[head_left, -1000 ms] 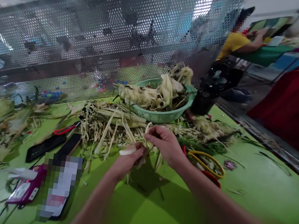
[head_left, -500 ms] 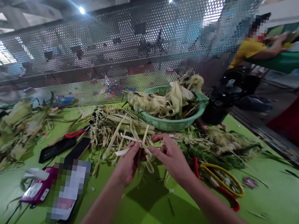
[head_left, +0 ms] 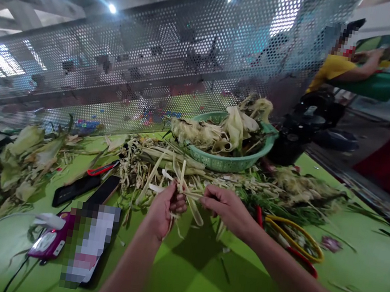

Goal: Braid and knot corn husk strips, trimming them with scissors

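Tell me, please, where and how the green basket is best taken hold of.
Probably grip the green basket by its near-right rim, coming from the person's side. The rim shows bare there, while pale plant material overhangs the left edge and a black container stands close by the right end.

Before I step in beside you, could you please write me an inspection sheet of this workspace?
Surface: green tabletop, with leaves heaped at its left.
Job's things: pale strips, fanned out; a pile of similar strips lies behind.
Clutter: filled green basket, magenta device, dark phone-like slab, red-edged tool, yellow loop.
Hands: left hand grips the strips; right hand is at their right side, its pinch unclear.
Cables: dark cable by the magenta device; its far end is out of frame.
Surroundings: perforated screen behind, black container beside the basket, person in yellow beyond.
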A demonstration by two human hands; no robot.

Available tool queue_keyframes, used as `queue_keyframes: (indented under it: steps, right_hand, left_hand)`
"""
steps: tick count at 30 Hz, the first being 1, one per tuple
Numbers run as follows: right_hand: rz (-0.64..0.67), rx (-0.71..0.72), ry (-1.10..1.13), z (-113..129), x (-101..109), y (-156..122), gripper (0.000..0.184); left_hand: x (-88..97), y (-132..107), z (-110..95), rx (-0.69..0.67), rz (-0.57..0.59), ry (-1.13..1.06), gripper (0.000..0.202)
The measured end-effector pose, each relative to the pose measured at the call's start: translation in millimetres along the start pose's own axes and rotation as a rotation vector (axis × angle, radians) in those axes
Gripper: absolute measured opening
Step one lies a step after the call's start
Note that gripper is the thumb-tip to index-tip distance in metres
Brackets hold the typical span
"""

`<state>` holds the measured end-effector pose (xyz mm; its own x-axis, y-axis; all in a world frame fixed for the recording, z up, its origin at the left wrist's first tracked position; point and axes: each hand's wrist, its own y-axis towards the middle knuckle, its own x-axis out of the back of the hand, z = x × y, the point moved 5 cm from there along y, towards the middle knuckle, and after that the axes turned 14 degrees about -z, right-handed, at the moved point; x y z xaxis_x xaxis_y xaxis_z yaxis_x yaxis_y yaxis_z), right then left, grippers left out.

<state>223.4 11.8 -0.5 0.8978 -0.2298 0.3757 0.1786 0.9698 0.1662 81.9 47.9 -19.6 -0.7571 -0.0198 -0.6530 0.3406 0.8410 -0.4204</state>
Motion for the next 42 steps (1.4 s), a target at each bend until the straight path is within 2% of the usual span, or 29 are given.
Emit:
queue_keyframes:
  steps: [5, 8, 12, 17, 21, 24, 28, 31, 34, 42]
  right_hand:
    - [-0.048, 0.087, -0.035, 6, 8, 3, 0.020]
    - [-0.085, 0.071, 0.111, 13, 10, 4, 0.027]
    - [-0.059, -0.102, 0.403, 13, 7, 3, 0.028]
    - [-0.151, -0.146, 0.490, 7, 9, 3, 0.023]
    - [-0.238, -0.141, 0.477, 2, 11, 5, 0.025]
    - [-0.254, -0.109, 0.399, 2, 16, 7, 0.025]
    - [-0.281, 0.127, 0.109, 15, 28, 9, 0.025]
    - [-0.213, 0.264, -0.041, 23, 25, 6, 0.017]
    - [-0.175, 0.284, -0.056, 25, 19, 3, 0.012]
    - [-0.269, 0.313, 0.020, 25, 14, 0, 0.011]
  left_hand:
    - [2.9, -3, -5, -0.101, -0.113, 0.129, 0.036]
    - [1.9, -7, -2, -0.148, -0.164, 0.226, 0.040]
    - [-2.6, -10, 12, -0.109, -0.096, 0.329, 0.040]
    - [-7.9, -13, 12, -0.205, 0.005, 0.495, 0.034]
    - [-13.0, -16, 7, -0.308, 0.054, 0.643, 0.027]
    - [-14.0, -17, 5, -0.355, 0.059, 0.694, 0.024]
    - [-14.7, -16, 4, -0.445, 0.071, 0.786, 0.017]
    - [-16.8, -17, 5, -0.517, 0.090, 0.866, 0.013]
    - [-18.3, -18, 8, -0.548, 0.101, 0.907, 0.012]
    - [-19.8, -19, 16, -0.521, 0.180, 0.937, 0.015]
